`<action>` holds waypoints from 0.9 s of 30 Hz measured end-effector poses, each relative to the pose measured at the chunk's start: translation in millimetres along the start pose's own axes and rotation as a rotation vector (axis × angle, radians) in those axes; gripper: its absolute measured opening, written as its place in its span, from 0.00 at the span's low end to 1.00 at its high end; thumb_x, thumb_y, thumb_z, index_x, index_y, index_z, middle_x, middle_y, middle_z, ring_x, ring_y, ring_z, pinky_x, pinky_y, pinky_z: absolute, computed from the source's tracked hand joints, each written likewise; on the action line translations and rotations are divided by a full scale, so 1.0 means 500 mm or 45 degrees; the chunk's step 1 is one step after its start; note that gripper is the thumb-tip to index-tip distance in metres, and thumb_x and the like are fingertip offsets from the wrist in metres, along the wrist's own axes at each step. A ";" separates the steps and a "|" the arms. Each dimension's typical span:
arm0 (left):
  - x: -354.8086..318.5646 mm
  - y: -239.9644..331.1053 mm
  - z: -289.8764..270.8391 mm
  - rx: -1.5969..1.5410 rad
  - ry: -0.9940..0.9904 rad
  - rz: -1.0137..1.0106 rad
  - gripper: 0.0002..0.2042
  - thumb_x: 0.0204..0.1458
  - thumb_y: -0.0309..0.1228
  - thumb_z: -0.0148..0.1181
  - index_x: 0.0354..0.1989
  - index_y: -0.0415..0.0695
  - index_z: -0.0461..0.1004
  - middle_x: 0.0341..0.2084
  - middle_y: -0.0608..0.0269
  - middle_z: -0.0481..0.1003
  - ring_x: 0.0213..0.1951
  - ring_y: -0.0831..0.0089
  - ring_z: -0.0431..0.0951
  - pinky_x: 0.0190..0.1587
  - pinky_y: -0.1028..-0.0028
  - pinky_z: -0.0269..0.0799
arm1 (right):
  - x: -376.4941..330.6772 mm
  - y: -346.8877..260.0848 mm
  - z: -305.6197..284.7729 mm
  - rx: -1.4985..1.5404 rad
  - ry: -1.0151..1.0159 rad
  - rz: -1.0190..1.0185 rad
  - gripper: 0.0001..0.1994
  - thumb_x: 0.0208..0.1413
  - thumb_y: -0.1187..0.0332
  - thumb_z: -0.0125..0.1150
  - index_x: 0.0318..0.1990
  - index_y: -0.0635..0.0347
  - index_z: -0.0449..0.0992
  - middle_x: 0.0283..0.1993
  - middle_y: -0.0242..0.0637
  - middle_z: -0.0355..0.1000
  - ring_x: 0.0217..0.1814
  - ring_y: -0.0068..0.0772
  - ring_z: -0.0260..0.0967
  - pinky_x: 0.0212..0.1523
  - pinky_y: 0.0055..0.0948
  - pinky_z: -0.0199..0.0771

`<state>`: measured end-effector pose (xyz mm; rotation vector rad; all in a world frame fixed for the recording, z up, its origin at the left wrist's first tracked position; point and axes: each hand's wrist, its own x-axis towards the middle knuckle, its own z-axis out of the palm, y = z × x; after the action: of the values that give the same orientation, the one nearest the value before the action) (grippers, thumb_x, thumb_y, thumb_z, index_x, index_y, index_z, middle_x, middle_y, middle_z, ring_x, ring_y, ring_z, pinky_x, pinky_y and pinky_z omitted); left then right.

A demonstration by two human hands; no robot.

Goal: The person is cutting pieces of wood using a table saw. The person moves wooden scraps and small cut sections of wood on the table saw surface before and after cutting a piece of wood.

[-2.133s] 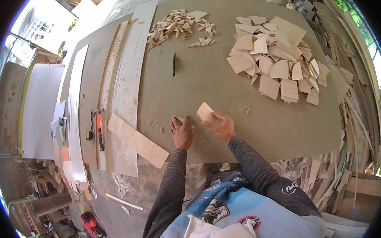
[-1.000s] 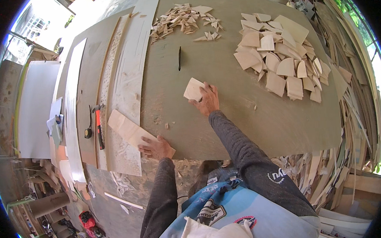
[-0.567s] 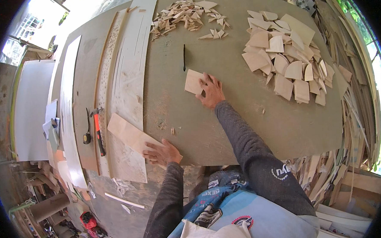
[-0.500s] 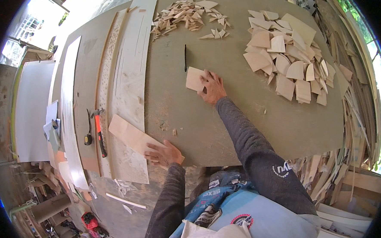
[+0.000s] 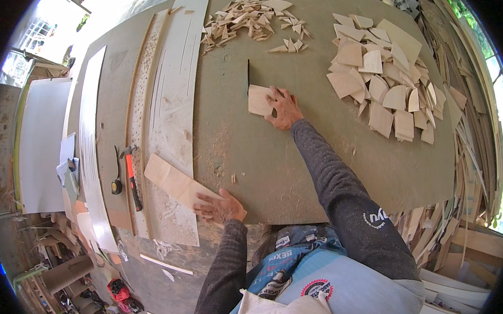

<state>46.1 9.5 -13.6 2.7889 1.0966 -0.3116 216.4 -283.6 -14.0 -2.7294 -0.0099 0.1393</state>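
Plywood piece (image 5: 259, 100) is pressed flat by the right hand (image 5: 283, 106), fingers spread, beside one saw slot (image 5: 248, 75); one strip (image 5: 176, 182) at the bench's (image 5: 320, 170) near edge is touched by the left hand (image 5: 221, 206), fingers extended.

Right hand (image 5: 283, 106) outstretched and flat, left hand (image 5: 221, 205) flat, near.

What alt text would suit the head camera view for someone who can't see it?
A person's right hand presses a small plywood piece against a thin saw blade on a dusty workbench. Their left hand rests on a longer board; cut pieces lie piled to the right.
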 end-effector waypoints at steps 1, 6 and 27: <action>0.000 0.000 0.001 0.006 0.001 0.004 0.43 0.65 0.54 0.46 0.78 0.45 0.31 0.74 0.30 0.33 0.76 0.38 0.29 0.70 0.35 0.38 | 0.000 0.000 -0.002 0.002 0.003 0.000 0.37 0.51 0.56 0.68 0.69 0.58 0.67 0.79 0.46 0.49 0.81 0.47 0.39 0.76 0.59 0.44; -0.001 0.000 0.001 0.012 0.010 0.007 0.44 0.65 0.53 0.47 0.77 0.45 0.30 0.74 0.29 0.33 0.76 0.38 0.29 0.71 0.36 0.38 | 0.006 0.006 -0.013 0.019 -0.021 -0.018 0.37 0.50 0.57 0.69 0.68 0.58 0.68 0.79 0.45 0.49 0.81 0.47 0.39 0.76 0.60 0.44; -0.003 0.003 0.000 0.008 0.045 -0.004 0.43 0.64 0.54 0.48 0.78 0.46 0.33 0.74 0.30 0.36 0.76 0.39 0.32 0.70 0.37 0.38 | 0.020 0.013 -0.005 -0.033 0.021 -0.069 0.37 0.47 0.57 0.72 0.66 0.60 0.70 0.77 0.46 0.52 0.78 0.50 0.43 0.73 0.60 0.49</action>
<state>46.2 7.5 -13.5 2.8084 1.1098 -0.2679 226.7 -290.3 -15.1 -2.7528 -0.0819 0.1019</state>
